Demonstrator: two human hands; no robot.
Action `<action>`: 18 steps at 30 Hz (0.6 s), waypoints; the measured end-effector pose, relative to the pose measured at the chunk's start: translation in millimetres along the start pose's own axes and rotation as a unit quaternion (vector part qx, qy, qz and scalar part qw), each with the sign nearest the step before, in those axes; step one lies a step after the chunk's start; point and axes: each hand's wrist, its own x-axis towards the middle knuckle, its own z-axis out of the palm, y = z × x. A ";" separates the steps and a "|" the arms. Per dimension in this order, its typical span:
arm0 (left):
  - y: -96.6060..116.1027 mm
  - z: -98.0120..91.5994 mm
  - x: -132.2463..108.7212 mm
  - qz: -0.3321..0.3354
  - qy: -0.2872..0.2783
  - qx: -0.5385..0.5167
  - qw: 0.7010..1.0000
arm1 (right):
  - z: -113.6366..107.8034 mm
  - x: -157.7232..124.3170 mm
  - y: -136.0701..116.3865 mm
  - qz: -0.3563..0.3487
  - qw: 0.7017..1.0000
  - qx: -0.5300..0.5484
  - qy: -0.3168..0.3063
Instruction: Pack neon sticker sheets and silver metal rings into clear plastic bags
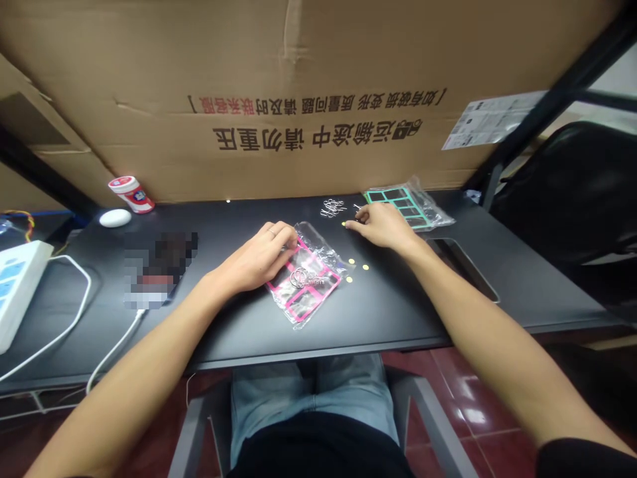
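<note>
My left hand [271, 249] has its fingers curled at the upper left edge of a clear plastic bag [303, 312] with a pink-framed grid sheet in it. On top of the bag lies a small heap of metal key rings with short chains [301, 278]. My right hand [381, 224] is closed farther right, with a small yellow disc [344, 224] at its thumb tip. Several more yellow discs [365, 267] lie between the bag and my right forearm. A pile of thin silvery metal pieces [332, 208] sits just left of my right hand.
Behind my right hand is another clear bag with a teal-framed grid [418, 216]. A dark tablet-like device [462, 269] lies under my right forearm. Left are a red-and-white tub [133, 194], a white oval case [115, 218], a blurred-out item with a cable, and a power strip [22, 285]. Cardboard [318, 60] walls the back.
</note>
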 end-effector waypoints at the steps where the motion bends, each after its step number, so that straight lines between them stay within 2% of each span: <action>1: 0.1 0.0 0.0 0.003 0.000 0.001 1.000 | 0.4 -0.2 -1.6 0.009 1.000 0.000 0.003; 18: 0.7 1.4 0.3 0.008 0.003 0.016 1.000 | 3.3 3.2 -2.1 0.034 0.998 0.054 0.008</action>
